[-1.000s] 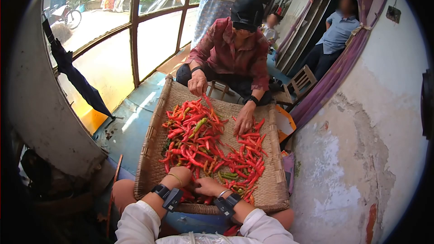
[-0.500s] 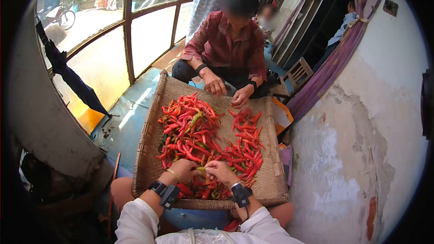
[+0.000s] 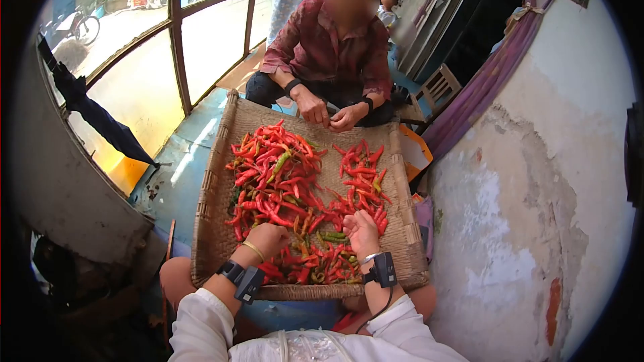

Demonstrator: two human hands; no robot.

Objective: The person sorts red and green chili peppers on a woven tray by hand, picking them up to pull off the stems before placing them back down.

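A large heap of red chili peppers [image 3: 278, 167] fills the left and middle of a woven tray [image 3: 396, 261], a few green ones among them. A smaller pile of red chilies [image 3: 365, 181] lies along the right side. My left hand [image 3: 267, 240] is curled closed above the near left edge of the heap; whatever it may hold is hidden. At the bottom of the right pile, my right hand [image 3: 362, 231] is turned palm up with its fingers apart and nothing visible in it. Between my hands lie several green chilies [image 3: 332, 236].
Across the tray sits a person in a dark red shirt [image 3: 322, 40], their hands [image 3: 329, 114] together over its far edge. A folded umbrella [image 3: 94, 107] leans by the windows on the left. A peeling wall [image 3: 496, 228] stands close on the right.
My hands were together at a greenish chili and are now apart. My right hand has moved right and up, turned over and opened. The other person's hands have come together.
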